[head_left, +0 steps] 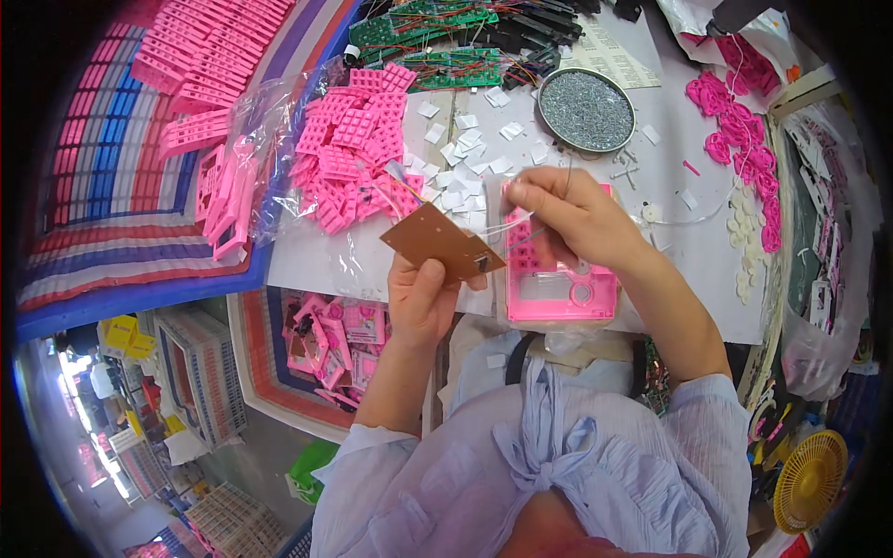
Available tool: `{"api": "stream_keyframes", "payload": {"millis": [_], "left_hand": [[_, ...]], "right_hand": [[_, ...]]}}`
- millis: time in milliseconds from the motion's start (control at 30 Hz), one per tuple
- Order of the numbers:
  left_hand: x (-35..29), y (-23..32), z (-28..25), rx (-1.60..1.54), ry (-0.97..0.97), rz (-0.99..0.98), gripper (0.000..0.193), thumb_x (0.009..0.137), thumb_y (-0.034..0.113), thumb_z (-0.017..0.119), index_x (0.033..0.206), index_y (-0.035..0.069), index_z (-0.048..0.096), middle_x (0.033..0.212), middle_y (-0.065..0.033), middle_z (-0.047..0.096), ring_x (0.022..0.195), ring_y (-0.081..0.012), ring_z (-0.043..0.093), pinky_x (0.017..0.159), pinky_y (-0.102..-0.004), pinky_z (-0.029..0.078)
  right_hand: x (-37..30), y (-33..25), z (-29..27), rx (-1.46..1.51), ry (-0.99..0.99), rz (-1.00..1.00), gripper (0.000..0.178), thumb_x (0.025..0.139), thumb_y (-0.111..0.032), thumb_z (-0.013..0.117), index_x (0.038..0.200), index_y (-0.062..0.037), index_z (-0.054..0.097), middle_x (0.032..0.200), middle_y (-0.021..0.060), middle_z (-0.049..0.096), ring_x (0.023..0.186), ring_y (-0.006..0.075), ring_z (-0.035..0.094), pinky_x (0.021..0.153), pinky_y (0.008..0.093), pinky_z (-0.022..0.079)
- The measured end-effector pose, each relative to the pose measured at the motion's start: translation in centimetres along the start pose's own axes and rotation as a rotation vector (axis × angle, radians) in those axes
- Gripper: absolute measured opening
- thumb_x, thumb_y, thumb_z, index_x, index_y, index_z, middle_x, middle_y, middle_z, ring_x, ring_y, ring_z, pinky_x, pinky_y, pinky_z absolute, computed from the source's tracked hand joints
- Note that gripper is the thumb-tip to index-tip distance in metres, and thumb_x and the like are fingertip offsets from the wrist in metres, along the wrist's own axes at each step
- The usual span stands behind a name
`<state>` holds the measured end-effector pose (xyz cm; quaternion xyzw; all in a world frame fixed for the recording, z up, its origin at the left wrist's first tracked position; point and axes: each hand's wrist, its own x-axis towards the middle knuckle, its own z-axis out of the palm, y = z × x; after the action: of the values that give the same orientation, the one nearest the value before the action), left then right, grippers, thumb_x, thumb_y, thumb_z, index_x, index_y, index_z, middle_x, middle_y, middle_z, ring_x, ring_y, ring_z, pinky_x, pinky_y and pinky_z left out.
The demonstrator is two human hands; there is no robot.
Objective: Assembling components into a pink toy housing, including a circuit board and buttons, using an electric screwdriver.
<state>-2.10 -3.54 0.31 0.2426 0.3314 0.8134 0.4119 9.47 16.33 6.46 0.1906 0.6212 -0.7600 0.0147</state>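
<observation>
My left hand (420,302) grips a brown circuit board (442,244) by its lower edge, its plain side toward me. White and grey wires (502,226) run from the board toward my right hand (581,219), whose fingers are closed on them. Below that hand lies a pink plastic housing (563,307) at the table's near edge. A pink keypad piece (523,249) sits in its left part, and my right hand covers some of the rest.
A pile of pink keypads (353,130) lies left of scattered white squares (456,177). Beyond are a round dish of small screws (586,110) and green circuit boards (428,67). Pink cord bundles (739,130) line the right side. A crate of pink parts (339,344) stands lower left.
</observation>
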Motion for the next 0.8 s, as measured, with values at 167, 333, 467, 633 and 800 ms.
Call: {"api": "stream_keyframes", "payload": {"millis": [167, 333, 467, 633, 800], "left_hand": [[1.2, 0.7, 0.4, -0.027, -0.301, -0.067, 0.042, 0.106, 0.026, 0.05, 0.135, -0.004, 0.049, 0.113, -0.026, 0.068, 0.087, -0.0282, 0.071, 0.07, -0.0365, 0.06], [0.3, 1.2, -0.9, 0.277, -0.161, 0.088, 0.041, 0.106, 0.024, 0.049, 0.136, -0.003, 0.047, 0.115, -0.0244, 0.067, 0.09, -0.0252, 0.071, 0.059, -0.0318, 0.059], [-0.1, 2.6, -1.2, 0.129, -0.156, -0.054, 0.04, 0.105, 0.021, 0.049, 0.139, 0.0, 0.045, 0.124, -0.026, 0.062, 0.099, -0.0267, 0.07, 0.063, -0.0311, 0.06], [-0.5, 2.2, 0.5, 0.056, -0.091, -0.199, 0.051, 0.101, 0.027, 0.055, 0.14, -0.003, 0.04, 0.137, -0.032, 0.05, 0.102, -0.0386, 0.069, 0.056, -0.0332, 0.061], [-0.7, 0.6, 1.5, -0.277, -0.223, -0.445, 0.058, 0.101, 0.03, 0.055, 0.143, -0.005, 0.034, 0.141, -0.03, 0.048, 0.102, -0.0416, 0.069, 0.058, -0.0419, 0.062]], "right_hand": [[0.2, 2.9, 0.8, 0.227, -0.11, 0.12, 0.039, 0.105, -0.037, 0.051, 0.108, -0.0001, 0.065, 0.049, 0.0023, 0.053, 0.03, 0.0069, 0.039, 0.031, 0.022, 0.027], [-2.5, 1.6, 0.3, 0.137, 0.074, 0.062, 0.035, 0.104, -0.03, 0.052, 0.117, 0.0005, 0.064, 0.051, 0.0002, 0.05, 0.034, 0.0047, 0.038, 0.034, 0.0209, 0.026], [-9.5, 2.1, -2.4, 0.115, 0.145, 0.141, 0.028, 0.101, -0.017, 0.052, 0.122, -0.0008, 0.063, 0.051, 0.0004, 0.053, 0.037, 0.0049, 0.042, 0.036, 0.0221, 0.029], [-18.2, 5.9, -2.4, 0.285, 0.223, 0.327, 0.026, 0.098, -0.011, 0.057, 0.12, 0.0014, 0.061, 0.052, 0.0013, 0.055, 0.037, 0.0059, 0.043, 0.038, 0.0218, 0.034], [-23.6, 13.7, -2.0, 0.602, 0.207, 0.438, 0.028, 0.096, -0.008, 0.061, 0.123, 0.0022, 0.06, 0.064, 0.0058, 0.065, 0.042, 0.0073, 0.049, 0.044, 0.0232, 0.041]]}}
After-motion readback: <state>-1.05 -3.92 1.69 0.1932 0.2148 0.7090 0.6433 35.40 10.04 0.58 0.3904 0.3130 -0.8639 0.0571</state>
